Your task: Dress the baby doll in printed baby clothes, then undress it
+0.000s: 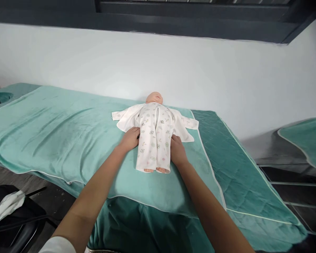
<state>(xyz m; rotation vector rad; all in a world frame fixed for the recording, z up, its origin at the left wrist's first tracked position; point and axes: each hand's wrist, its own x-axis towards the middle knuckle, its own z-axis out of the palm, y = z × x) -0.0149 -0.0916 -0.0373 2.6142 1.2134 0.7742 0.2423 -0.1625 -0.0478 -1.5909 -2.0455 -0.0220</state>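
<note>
A baby doll lies on its back on a light green blanket (pixel 76 119), its bald head (pixel 154 97) toward the wall. White patterned baby trousers (pixel 147 140) cover its front from near the neck down, and its feet (pixel 162 170) show at the leg ends. A white baby top (pixel 183 123) is spread out at both sides with its sleeves outstretched. My left hand (pixel 131 138) is closed at the left edge of the trousers, thumb and fingertips partly hidden. At the opposite edge, my right hand (pixel 177 149) curls its fingers against the fabric.
The blanket lies on a bed with a darker green quilted cover (pixel 229 158) against a white wall (pixel 158 63). At lower left, a black chair (pixel 23 225) holds a white crumpled item (pixel 9 207). Metal bars (pixel 300 183) and another green cover (pixel 309 140) are at right.
</note>
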